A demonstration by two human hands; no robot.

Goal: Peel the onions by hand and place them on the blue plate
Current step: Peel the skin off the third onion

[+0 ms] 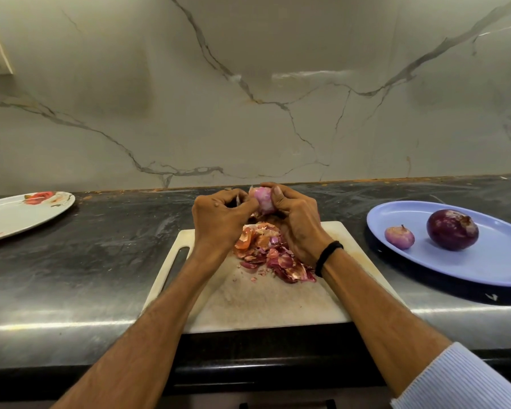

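1. Pink onion [261,199] sat gripped in the right hand [295,219], over the peels [266,249]; the left hand [222,219] pinched its side.
2. Best, I judged, to tear downward in strips, turning it.
3. Bare, it would go to the blue plate [499,261], well right of that hand.

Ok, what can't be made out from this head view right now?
- The onion: the left hand and right hand cover most of it, so how much skin is left is unclear.
- The blue plate: the frame's right edge cuts it off, so its far part is unseen.
- The flowered plate: cut off by the left edge.
- The peel pile hides the cutting board beneath it.
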